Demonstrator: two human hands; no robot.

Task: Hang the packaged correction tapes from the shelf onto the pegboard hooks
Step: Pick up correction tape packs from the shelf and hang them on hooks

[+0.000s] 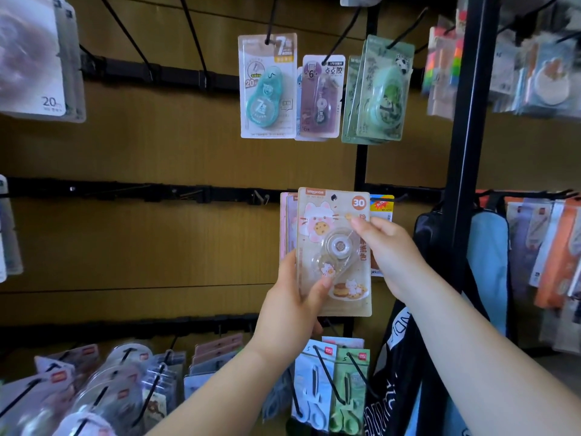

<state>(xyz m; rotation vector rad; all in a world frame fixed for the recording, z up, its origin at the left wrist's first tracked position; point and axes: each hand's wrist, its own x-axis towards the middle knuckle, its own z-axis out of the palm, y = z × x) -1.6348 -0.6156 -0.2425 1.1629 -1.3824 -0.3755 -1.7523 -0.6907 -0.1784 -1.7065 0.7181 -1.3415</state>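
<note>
Correction-tape pack (338, 247) upright in 2-handed pinch: left hand (295, 306) at lower-left edge, right hand (393, 256) at upper-right edge.

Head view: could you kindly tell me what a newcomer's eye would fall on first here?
The beige cat-print correction tape pack at centre, gripped at its lower left by the left hand and pinched at its right edge by the right hand. Above it, a teal pack, a purple pack and a green panda pack hang from hooks.
</note>
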